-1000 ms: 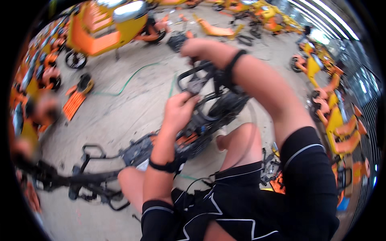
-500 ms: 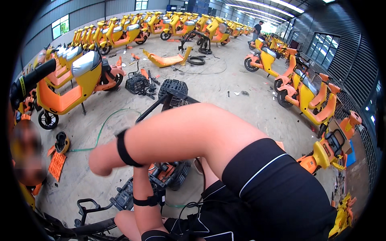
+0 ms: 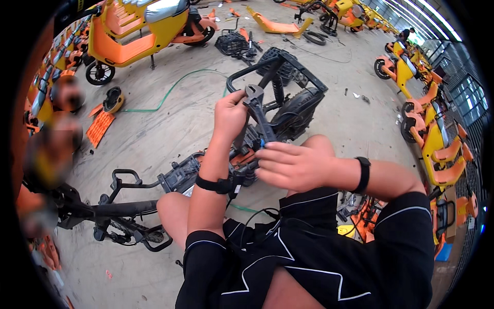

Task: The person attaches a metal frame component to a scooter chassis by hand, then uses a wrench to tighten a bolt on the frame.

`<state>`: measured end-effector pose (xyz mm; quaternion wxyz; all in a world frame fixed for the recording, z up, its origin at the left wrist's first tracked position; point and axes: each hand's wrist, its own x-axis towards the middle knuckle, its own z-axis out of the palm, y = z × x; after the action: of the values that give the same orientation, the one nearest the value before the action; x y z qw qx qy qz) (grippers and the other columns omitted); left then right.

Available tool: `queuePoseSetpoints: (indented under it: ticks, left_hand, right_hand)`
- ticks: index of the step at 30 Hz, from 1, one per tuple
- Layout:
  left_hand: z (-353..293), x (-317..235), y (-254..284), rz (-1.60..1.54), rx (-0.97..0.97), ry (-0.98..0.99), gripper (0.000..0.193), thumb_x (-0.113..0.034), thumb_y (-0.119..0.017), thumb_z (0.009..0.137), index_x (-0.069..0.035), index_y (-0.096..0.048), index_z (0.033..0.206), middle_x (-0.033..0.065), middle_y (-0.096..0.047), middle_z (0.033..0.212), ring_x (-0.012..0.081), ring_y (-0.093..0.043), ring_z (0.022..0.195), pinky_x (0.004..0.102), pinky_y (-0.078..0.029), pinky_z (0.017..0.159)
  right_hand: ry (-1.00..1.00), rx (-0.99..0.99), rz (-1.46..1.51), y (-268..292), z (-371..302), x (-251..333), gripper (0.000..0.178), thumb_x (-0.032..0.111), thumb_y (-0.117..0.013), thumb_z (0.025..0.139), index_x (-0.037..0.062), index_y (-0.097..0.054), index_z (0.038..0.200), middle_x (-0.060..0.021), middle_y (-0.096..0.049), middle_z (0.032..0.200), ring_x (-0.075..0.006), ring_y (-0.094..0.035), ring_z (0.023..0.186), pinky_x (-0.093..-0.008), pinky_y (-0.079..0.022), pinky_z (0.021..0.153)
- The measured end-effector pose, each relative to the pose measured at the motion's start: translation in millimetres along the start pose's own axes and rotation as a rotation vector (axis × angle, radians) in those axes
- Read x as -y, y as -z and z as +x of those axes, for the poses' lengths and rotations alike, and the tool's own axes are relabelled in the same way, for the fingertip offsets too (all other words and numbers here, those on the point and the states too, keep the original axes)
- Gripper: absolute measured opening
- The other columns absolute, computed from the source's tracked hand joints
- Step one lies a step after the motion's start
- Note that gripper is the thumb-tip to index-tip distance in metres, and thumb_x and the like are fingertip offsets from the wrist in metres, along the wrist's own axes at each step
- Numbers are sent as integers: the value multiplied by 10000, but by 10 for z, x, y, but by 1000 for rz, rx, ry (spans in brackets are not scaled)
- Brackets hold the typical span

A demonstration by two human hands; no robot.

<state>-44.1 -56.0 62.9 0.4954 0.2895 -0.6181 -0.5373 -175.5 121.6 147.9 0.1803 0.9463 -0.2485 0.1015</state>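
The left hand is pinching a wrench near its top, above a black bike frame. The right hand's fingers are lying together by its handle; I cannot tell if they're gripping. Beyond, a green hose, helmet and yellow scooter are resting.

Scooter repair workshop, by the look of it. Bare, scuffed concrete floor. Yellow-and-orange scooters stand left and right. Near: 1 stripped black frame, low to the ground; adjustable wrench over its right part. Far: loose yellow panel, tyre, black basket. Far right: strip lights overhead, dark metal wall.
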Motion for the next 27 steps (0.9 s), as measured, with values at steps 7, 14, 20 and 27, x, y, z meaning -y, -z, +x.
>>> queuePoseSetpoints:
  ticks: [7, 14, 20, 27]
  left_hand:
    - [52, 43, 27, -133, 47, 59, 221, -133, -673, 951, 23, -730, 1096, -8, -678, 782, 56, -547, 680, 243, -440, 602]
    - [82, 52, 104, -112, 96, 59, 211, -152, -691, 936, 16, -734, 1056, 4, -683, 793, 63, -557, 711, 252, -456, 636]
    - [87, -18, 184, 94, 157, 13, 233, -172, -681, 939, 20, -722, 1064, 49, -694, 792, 99, -572, 740, 286, -481, 690]
    - [75, -14, 131, -35, 154, 36, 190, -121, -698, 937, 23, -734, 1056, 21, -712, 871, 85, -588, 823, 271, -487, 763]
  right_hand:
    - [-1249, -714, 847, -380, -743, -119, 400, 33, -521, 994, -10, -454, 1386, -196, -546, 1370, -280, -670, 1067, -367, -556, 912]
    - [-1650, -619, 1334, -516, -645, -1835, 415, 34, -541, 996, -137, -422, 1354, -200, -607, 1162, -276, -645, 1057, -388, -570, 961]
    - [-1531, 34, 1033, -1041, 327, -3034, 103, 76, -674, 825, -18, -644, 852, -114, -615, 851, -231, -628, 756, -388, -553, 623]
    - [-705, 749, 151, -1296, 1908, -2955, 326, 277, -608, 832, -26, -708, 900, -182, -676, 839, -324, -637, 770, -460, -493, 704]
